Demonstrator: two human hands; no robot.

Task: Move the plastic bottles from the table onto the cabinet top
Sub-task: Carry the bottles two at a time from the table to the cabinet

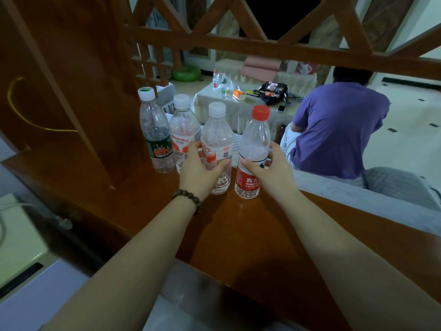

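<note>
**Four bottles upright on the cabinet top, one in each hand**

Head view, the only view.

- Cabinet top (250, 240): glossy brown wood, running from the wooden post at left toward lower right. All four bottles below stand on it, long axes vertical, caps up, in a row that steps nearer the person from left to right.
- Green-capped bottle (155, 132): far left of the row, dark label, not touched by either hand.
- White-capped bottle (183, 130): second from left, just beside the first, orange-and-white label, partly behind the left hand; whether the fingers brush it I cannot tell.
- Second white-capped bottle (218, 139): third in the row. The left hand (200, 173), beaded bracelet at the wrist, is wrapped round its middle, thumb on the right flank, fingers on the far left side.
- Red-capped bottle (256, 144): right end, red label, base on the wood. The right hand (269, 170) clasps it at label height, thumb across the front, fingers round the far side.
- Key relation: each held bottle stands straight ahead of its own hand, already seated; by my reading the next move is simply letting go and drawing back without tipping the neighbours.
- Low table (241, 101) beyond the lattice: more bottles (218, 82) stand there, well apart from the hands, so further trips look likely.
- A person in a purple shirt (334, 130) sits at right, back turned.
</note>
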